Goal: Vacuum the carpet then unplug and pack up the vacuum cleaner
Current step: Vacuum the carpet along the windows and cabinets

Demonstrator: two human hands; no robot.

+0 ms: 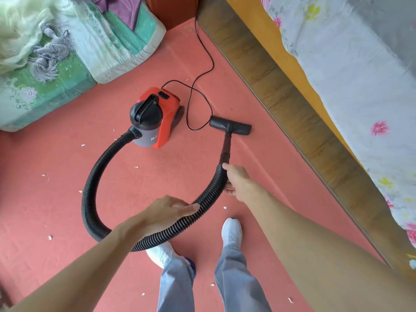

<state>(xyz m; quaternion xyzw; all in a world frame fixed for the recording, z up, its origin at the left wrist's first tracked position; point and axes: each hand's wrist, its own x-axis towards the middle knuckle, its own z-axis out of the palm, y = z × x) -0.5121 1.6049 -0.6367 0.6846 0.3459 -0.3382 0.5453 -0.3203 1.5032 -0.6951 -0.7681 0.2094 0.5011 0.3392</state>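
Observation:
A red and grey canister vacuum cleaner [155, 118] stands on the pink carpet [56, 199]. Its black ribbed hose [90, 188] loops from the canister's front around toward me. My left hand [167, 210] grips the hose at the near part of the loop. My right hand [236, 179] holds the hose's far end, just below the short black wand [226, 147]. The black floor nozzle [230, 125] rests flat on the carpet to the right of the canister. A black power cord [203, 48] runs from the canister in a loop toward the far wall.
A wooden bed frame [292, 93] with a floral sheet [360, 70] runs along the right. A folded green and white mattress [74, 52] lies at the far left. Small white scraps [50, 237] dot the carpet. My white shoes [231, 230] stand below the hose.

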